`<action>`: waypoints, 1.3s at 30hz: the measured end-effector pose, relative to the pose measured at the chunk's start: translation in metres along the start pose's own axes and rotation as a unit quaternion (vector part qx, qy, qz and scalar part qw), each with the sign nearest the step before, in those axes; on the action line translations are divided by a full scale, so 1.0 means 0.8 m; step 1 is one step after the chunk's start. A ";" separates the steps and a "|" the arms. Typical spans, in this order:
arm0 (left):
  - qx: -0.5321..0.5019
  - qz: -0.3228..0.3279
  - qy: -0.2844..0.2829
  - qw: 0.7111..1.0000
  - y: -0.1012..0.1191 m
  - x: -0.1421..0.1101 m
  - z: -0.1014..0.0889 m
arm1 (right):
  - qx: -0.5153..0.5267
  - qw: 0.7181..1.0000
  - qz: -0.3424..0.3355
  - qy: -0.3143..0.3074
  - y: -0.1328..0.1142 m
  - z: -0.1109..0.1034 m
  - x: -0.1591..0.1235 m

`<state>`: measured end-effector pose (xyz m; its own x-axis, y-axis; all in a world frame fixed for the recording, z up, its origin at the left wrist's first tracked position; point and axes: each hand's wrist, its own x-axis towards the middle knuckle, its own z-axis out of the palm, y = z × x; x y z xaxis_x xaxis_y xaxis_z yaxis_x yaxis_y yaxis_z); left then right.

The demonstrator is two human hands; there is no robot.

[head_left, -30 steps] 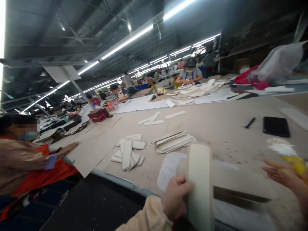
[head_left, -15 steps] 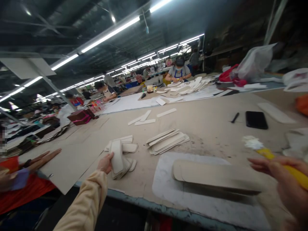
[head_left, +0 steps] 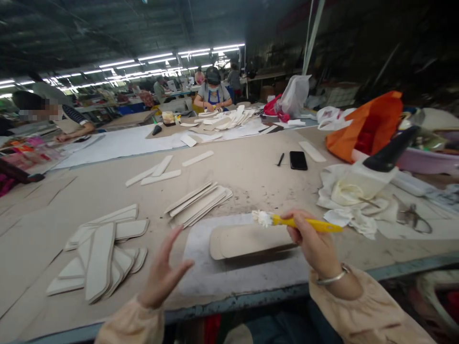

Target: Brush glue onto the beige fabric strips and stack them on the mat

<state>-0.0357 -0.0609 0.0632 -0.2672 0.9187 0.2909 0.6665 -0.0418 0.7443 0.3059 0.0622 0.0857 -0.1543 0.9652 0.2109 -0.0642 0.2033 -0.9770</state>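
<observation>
My right hand [head_left: 313, 243] grips a yellow-handled brush [head_left: 315, 224] whose bristles carry a white, pasty stuff. Below it a long beige strip with rounded ends [head_left: 240, 241], seemingly several layers thick, lies on a white sheet [head_left: 201, 277]. My left hand [head_left: 165, 274] is open and holds nothing, its thumb and fingers apart near the sheet's left edge. To its left is a fanned pile of pale rounded strips [head_left: 100, 263]. A second stack of strips [head_left: 201, 203] sits just beyond the sheet.
Loose strips [head_left: 159, 171] lie farther back. On the right are a phone [head_left: 298, 160], a white container with a dark handle on top [head_left: 366, 179], crumpled cloth [head_left: 355, 220], scissors [head_left: 412, 217] and an orange bag [head_left: 373, 124]. A co-worker [head_left: 213, 93] works across the table.
My left hand has let go of the strip on the left pile and moved right, opening. The brush has come in over the beige strip. My view has turned to the right.
</observation>
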 end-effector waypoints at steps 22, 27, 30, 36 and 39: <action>0.079 0.150 -0.133 0.976 0.027 0.020 0.102 | -0.157 0.980 0.058 -0.103 0.008 0.056 -0.004; 0.087 0.167 -0.116 0.975 0.021 0.019 0.105 | -0.250 0.965 0.074 -0.041 -0.004 0.004 0.012; 0.077 0.179 -0.098 0.976 0.016 0.018 0.109 | -0.323 0.943 0.076 -0.009 -0.012 -0.026 0.018; 0.039 0.183 -0.072 0.980 0.005 0.013 0.119 | -0.480 0.874 0.061 0.051 -0.025 -0.068 0.018; 0.011 0.180 -0.061 0.982 0.000 0.011 0.124 | -0.561 0.824 0.028 0.079 -0.028 -0.070 0.011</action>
<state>0.0306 -0.0139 0.0062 0.0727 0.8859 0.4582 0.7181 -0.3653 0.5923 0.3612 0.0754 0.1075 0.0111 0.9697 0.2442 0.9038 0.0948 -0.4174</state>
